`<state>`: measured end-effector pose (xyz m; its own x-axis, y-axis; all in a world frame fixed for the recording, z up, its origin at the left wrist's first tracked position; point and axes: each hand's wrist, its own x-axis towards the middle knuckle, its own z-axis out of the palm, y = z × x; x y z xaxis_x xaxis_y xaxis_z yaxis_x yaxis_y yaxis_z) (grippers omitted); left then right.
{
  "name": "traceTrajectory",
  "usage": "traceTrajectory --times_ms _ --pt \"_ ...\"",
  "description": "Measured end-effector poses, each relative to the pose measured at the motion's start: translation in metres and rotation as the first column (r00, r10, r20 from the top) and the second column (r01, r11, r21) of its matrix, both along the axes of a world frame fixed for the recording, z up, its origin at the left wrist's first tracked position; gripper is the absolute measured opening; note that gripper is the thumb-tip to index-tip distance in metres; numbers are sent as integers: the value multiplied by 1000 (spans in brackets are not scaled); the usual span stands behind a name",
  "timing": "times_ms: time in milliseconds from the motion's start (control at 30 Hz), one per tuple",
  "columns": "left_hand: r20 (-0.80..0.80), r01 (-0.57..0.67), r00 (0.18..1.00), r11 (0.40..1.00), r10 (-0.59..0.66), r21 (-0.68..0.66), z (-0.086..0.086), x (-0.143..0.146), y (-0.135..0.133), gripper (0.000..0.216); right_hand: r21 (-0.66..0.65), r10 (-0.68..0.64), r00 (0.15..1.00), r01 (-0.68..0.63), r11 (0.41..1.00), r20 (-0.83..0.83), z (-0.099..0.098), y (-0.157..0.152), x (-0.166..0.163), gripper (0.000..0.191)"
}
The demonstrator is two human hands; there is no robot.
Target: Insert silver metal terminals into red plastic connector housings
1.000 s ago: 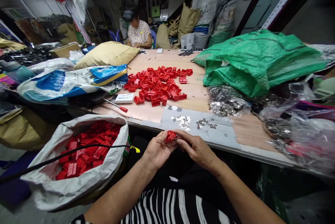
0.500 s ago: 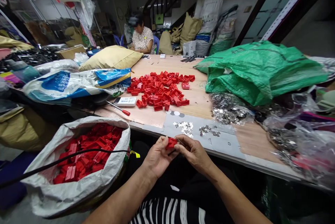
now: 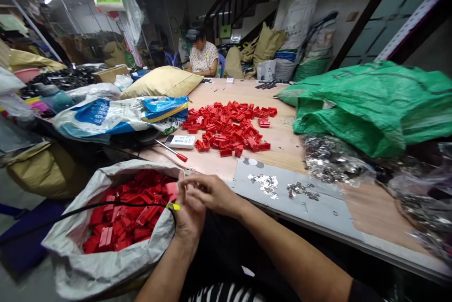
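My left hand (image 3: 190, 219) is raised at the right rim of a white woven sack (image 3: 70, 271) filled with red plastic parts (image 3: 122, 219). A blurred red plastic part (image 3: 172, 191) shows just beyond its fingers, over the sack's edge; whether the hand still grips it is unclear. Crossing over from the right, my right hand (image 3: 215, 194) has its fingers stretched toward the left thumb and overlaps the left hand. I see nothing held in it. The left fingers are partly hidden and smeared.
Red parts (image 3: 229, 125) lie heaped on the table (image 3: 282, 151). Small metal pieces (image 3: 266, 185) rest on a grey sheet (image 3: 243, 175), near a screwdriver (image 3: 176, 154) and a white device (image 3: 181, 141). A green sack (image 3: 370, 104) lies right; a person (image 3: 205, 57) sits opposite. A black cable (image 3: 116, 203) crosses the sack.
Both hands have moved left from the table's front edge to the sack's rim. The red part that was between both hands is now beyond the left fingers. The view has shifted slightly.
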<state>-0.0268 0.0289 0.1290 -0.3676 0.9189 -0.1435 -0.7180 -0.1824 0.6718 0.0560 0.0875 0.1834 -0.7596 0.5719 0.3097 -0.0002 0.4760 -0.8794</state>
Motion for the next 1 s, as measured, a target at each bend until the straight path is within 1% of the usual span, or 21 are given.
traceTrajectory --times_ms 67,133,167,233,300,333,400,433,500,533,567,633,667,700,733,767,867,1000 --pt "35 -130 991 990 128 59 1 -13 5 40 -109 -140 989 135 985 -45 -18 12 3 30" --pt "41 -188 982 979 185 78 1 -19 7 46 -225 -220 975 207 952 -30 -39 20 10 33" --pt "29 -191 981 978 190 81 0 -20 7 51 -265 -226 974 219 939 4 -50 23 14 36" --pt "-2 -181 983 980 182 83 -3 -18 7 52 -300 -197 979 206 931 62 -70 22 21 39" --pt "-16 -163 986 983 165 87 -6 -15 6 50 -330 -181 980 197 923 80 -83 18 25 40" --pt "-24 -152 988 985 155 86 -7 -13 6 50 -337 -180 980 198 920 84 -86 15 27 40" --pt "-49 -128 990 989 132 74 -9 -10 4 49 -313 -195 975 218 924 105 -86 15 31 39" --pt "-61 -111 991 992 115 64 -10 -8 3 49 -270 -223 967 248 930 121 -84 18 35 38" --pt "-67 -64 996 997 66 34 -12 -3 0 50 -139 -332 932 352 926 147 -77 31 46 35" --pt "-61 -34 998 999 35 17 -13 0 -1 50 -65 -408 901 420 905 150 -73 40 53 33" --pt "-49 -1 999 1000 1 0 -15 4 -2 50 2 -489 859 494 869 152 -70 51 62 33" --pt "-25 64 998 998 -64 -27 -19 11 -5 51 121 -631 753 620 776 189 -65 72 79 33" --pt "-16 95 995 995 -95 -36 -22 15 -7 51 172 -680 696 659 732 229 -64 81 86 35" --pt "-13 123 992 991 -124 -45 -24 18 -9 51 208 -705 657 675 708 268 -64 90 92 37" --pt "-13 150 989 987 -150 -54 -26 22 -11 50 222 -711 638 678 701 296 -65 97 97 39" --pt "-13 172 985 983 -173 -63 -27 24 -13 49 223 -703 636 671 707 319 -66 103 99 40" --pt "-24 215 976 973 -217 -78 -30 29 -17 45 192 -655 677 632 751 334 -69 113 98 43" --pt "-81 223 970 970 -231 -100 -28 27 -17 42 154 -624 725 608 779 291 -63 109 92 39"
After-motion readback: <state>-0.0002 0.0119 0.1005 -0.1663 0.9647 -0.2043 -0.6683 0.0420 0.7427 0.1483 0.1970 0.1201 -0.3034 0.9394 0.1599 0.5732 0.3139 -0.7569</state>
